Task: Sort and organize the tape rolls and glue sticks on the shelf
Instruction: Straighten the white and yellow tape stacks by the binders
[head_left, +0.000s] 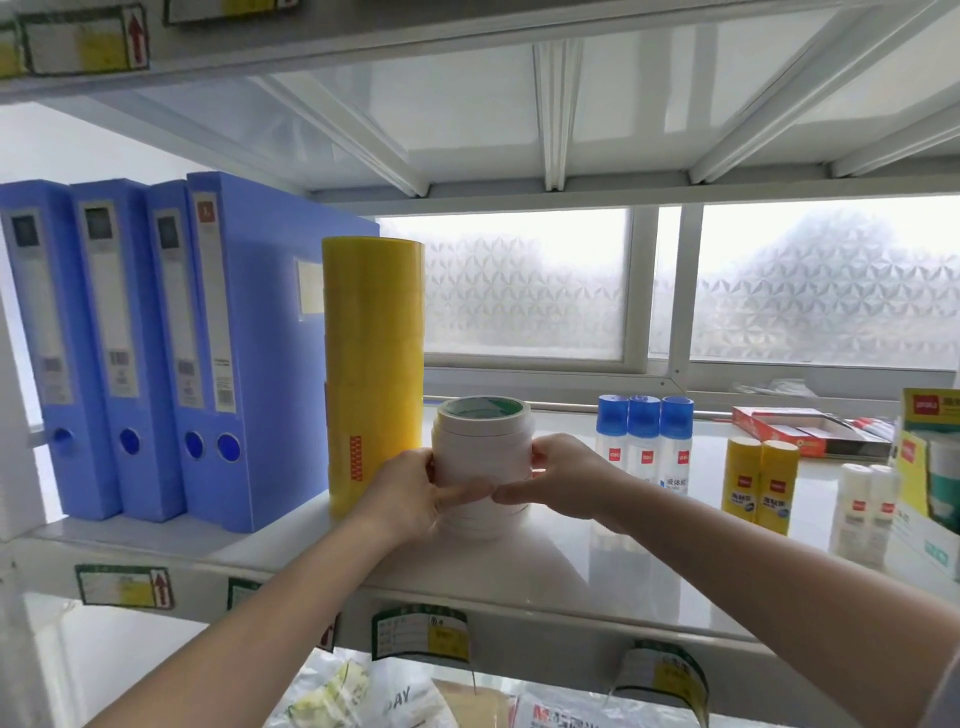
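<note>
A stack of white tape rolls (483, 447) stands on the white shelf (571, 571), just right of a tall stack of yellow tape rolls (373, 364). My left hand (415, 491) grips the white stack from its left side and my right hand (563, 475) grips it from the right, thumbs meeting across the front. Three blue-capped liquid glue bottles (644, 441) stand to the right. Two yellow glue sticks (761, 483) and two small white glue sticks (865, 501) stand further right.
Several blue file boxes (156, 343) fill the shelf's left end, touching the yellow stack. A red open box (810, 431) lies at the back right. Green and yellow packages (930, 467) crowd the right edge. An upper shelf hangs overhead; a frosted window is behind.
</note>
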